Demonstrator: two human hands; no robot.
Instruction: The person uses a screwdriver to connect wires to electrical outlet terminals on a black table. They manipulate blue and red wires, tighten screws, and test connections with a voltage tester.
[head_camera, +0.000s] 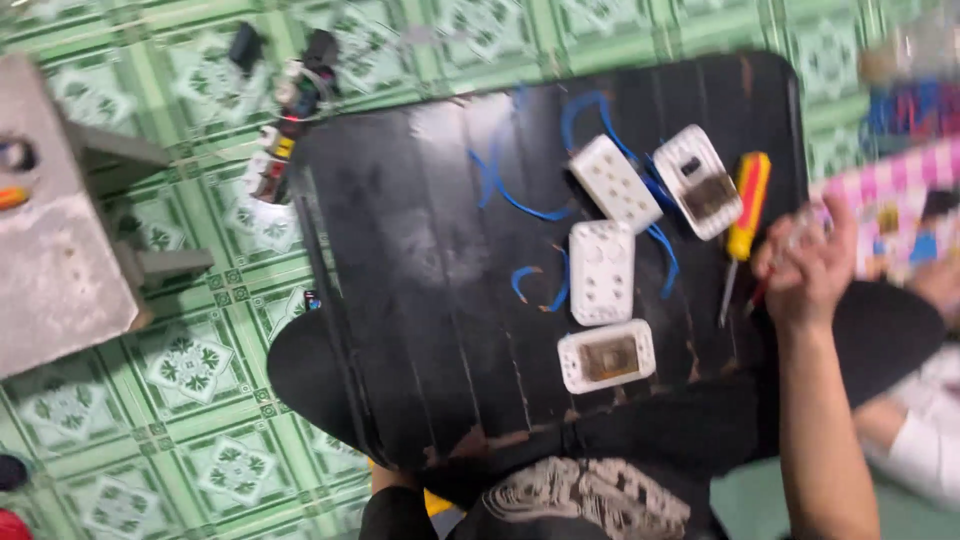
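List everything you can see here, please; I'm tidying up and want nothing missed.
board: one, black, over the green tiled floor
socket plates: four, white, right half of the board
wires: several, blue, among the plates
screwdriver: one, yellow and red handle, right board edge
small connectors: a cluster, mixed colours, floor by the board's top left corner
concrete block: one, grey, far left
right hand: one, raised beside the screwdriver, blurred; grip unclear
left hand: not in view
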